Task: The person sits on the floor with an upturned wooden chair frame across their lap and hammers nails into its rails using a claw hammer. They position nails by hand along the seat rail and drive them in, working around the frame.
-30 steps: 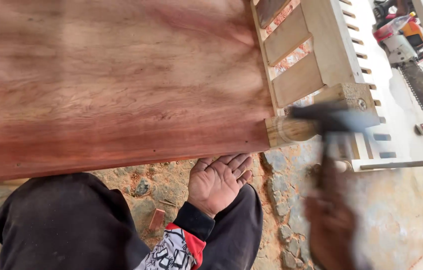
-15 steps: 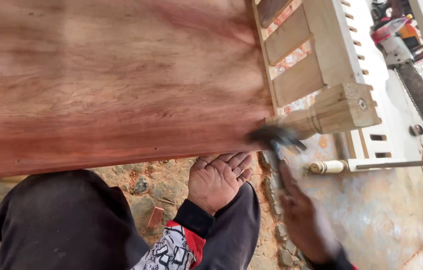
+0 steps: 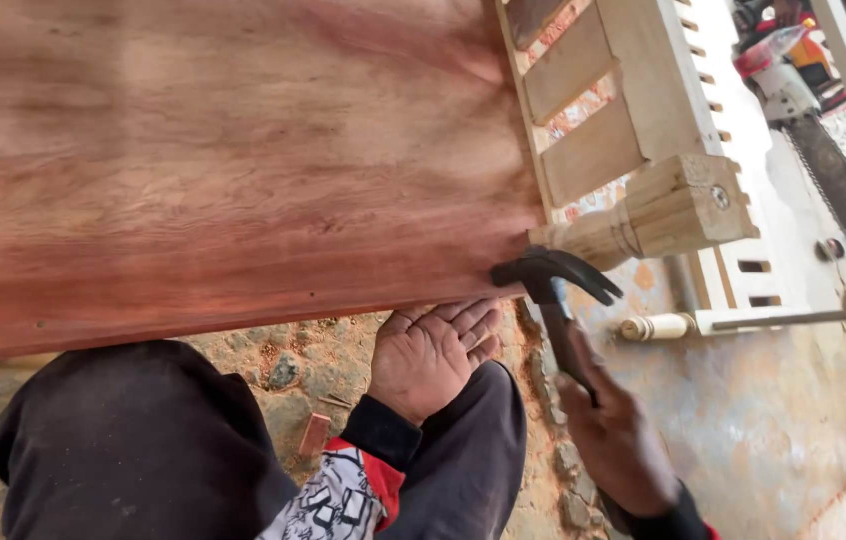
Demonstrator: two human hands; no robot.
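A large reddish plywood panel fills the upper left of the head view. My left hand lies palm up under its lower edge, fingers pressed against the underside. My right hand grips the handle of a black claw hammer. The hammer's head rests against the panel's corner, just below a pale turned wooden leg. The leg belongs to a pale slatted wooden frame fixed along the panel's right edge.
My knees in dark trousers are under the panel. A second turned leg and a slotted white rail lie on the concrete floor to the right. A chainsaw rests at the top right. Stony dirt lies below.
My right hand swung the hammer from out at the right, near the leg's block end, in to the panel's corner. My left hand stayed under the edge.
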